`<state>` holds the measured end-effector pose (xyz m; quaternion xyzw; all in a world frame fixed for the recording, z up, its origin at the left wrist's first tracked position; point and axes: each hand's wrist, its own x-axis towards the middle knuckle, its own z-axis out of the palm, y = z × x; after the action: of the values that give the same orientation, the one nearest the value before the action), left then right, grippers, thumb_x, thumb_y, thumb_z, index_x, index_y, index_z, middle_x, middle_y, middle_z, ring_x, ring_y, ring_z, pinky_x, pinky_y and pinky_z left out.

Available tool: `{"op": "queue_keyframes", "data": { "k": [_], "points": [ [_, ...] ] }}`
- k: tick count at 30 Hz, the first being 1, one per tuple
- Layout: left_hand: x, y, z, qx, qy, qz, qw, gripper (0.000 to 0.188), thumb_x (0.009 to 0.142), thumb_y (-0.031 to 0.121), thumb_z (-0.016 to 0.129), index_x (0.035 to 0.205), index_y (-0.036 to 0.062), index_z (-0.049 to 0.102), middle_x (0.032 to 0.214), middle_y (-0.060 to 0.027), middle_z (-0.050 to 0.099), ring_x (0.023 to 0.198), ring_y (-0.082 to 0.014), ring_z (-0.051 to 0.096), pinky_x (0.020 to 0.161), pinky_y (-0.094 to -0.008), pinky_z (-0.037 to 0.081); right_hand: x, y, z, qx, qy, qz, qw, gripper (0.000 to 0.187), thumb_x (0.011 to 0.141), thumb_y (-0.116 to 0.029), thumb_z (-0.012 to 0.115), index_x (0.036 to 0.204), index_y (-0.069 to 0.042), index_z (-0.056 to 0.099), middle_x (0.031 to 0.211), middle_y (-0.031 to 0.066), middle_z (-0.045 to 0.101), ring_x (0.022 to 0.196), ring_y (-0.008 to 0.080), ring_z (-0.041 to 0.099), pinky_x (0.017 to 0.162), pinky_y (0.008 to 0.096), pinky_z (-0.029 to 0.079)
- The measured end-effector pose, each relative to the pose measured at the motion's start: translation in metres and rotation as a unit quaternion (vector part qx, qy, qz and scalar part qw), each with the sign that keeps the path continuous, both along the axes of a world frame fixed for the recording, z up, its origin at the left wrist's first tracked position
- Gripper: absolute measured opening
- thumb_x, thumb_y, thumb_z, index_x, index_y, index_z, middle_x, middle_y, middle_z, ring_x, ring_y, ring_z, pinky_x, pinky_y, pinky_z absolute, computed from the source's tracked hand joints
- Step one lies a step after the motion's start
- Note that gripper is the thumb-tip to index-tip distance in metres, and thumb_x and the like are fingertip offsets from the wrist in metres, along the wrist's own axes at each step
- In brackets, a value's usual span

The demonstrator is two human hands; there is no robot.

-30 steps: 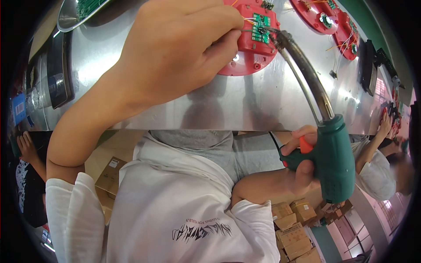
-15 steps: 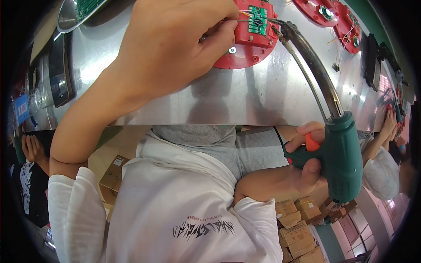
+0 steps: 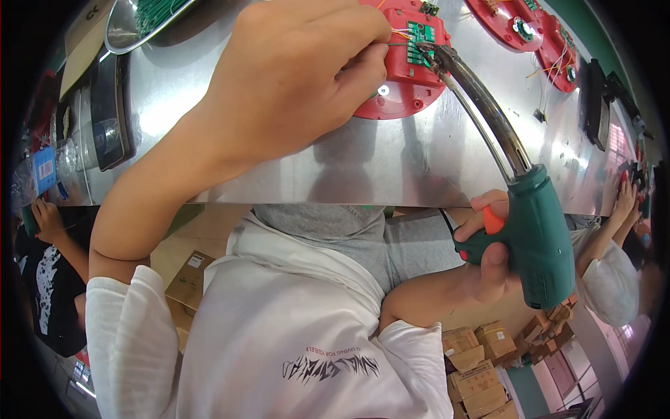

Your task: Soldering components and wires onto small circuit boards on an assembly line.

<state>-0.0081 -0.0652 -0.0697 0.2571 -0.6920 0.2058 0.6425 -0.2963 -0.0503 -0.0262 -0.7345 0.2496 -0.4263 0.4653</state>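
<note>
A red round plastic housing (image 3: 391, 103) lies at the far middle of the metal table, with a green circuit board (image 3: 421, 33) set in its raised part. My left hand (image 3: 300, 77) bends over the housing's left side, thumb and forefinger pinching a thin dark wire (image 3: 398, 45) that runs to the board's left edge. Several other thin wires join the board near there. In my right hand (image 3: 492, 244) is a green soldering gun (image 3: 541, 237), its fingers round the handle by the orange trigger. The gun's long curved metal barrel reaches up, its tip over the board's solder pads.
A metal tray (image 3: 115, 43) of green wires stands at the far left, a black case (image 3: 110, 112) nearer. Two more red housings (image 3: 502, 24) with loose wires lie at the far right. Cardboard boxes (image 3: 478, 384) sit on the floor. Other people's hands (image 3: 624, 195) show at both sides.
The soldering gun's tip has moved left, from the board's right edge onto the board. My left hand keeps its pinch. The whole view has shifted slightly.
</note>
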Motion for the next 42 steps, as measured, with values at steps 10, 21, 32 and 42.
{"op": "queue_keyframes", "data": {
  "k": [10,21,32,42],
  "points": [
    [0.003,0.006,0.003,0.018,-0.041,0.05,0.998,0.007,0.075,0.0,0.069,0.082,0.0001,0.066,0.072,-0.0119,0.063,0.059,-0.0276,0.062,0.054,-0.0346,0.049,0.001,-0.003,-0.006,0.02,-0.037,0.012,0.999,0.04,0.091,-0.019,0.062,0.108,0.017,0.054,0.091,0.0267,0.06,0.052,0.0253,0.058,0.044,0.0305,0.045],
    [0.0,0.01,0.004,0.05,-0.022,0.044,0.998,0.005,0.076,0.0,0.068,0.08,0.0007,0.065,0.071,-0.0128,0.062,0.059,-0.0285,0.061,0.053,-0.0357,0.049,0.007,0.0,0.001,0.008,-0.031,-0.07,0.997,0.051,0.096,-0.031,0.059,0.109,0.017,0.05,0.079,0.0243,0.059,0.044,0.021,0.055,0.041,0.0295,0.046],
    [0.001,0.001,0.0,-0.022,-0.054,0.039,0.998,0.006,0.075,-0.002,0.068,0.079,-0.0002,0.064,0.069,-0.0134,0.061,0.058,-0.0294,0.061,0.053,-0.0371,0.049,-0.008,-0.001,0.005,0.029,-0.049,-0.092,0.994,0.064,0.097,-0.038,0.06,0.122,0.019,0.047,0.09,0.0296,0.063,0.047,0.0202,0.058,0.039,0.0272,0.043],
    [0.0,0.003,0.01,0.012,-0.046,0.015,0.999,0.007,0.076,-0.001,0.068,0.081,-0.0005,0.062,0.07,-0.0132,0.06,0.059,-0.0296,0.061,0.054,-0.037,0.049,-0.006,0.002,0.003,0.031,-0.069,-0.112,0.991,0.063,0.096,-0.036,0.061,0.125,0.018,0.047,0.093,0.0297,0.064,0.047,0.0191,0.057,0.04,0.0273,0.043]
  ]
}}
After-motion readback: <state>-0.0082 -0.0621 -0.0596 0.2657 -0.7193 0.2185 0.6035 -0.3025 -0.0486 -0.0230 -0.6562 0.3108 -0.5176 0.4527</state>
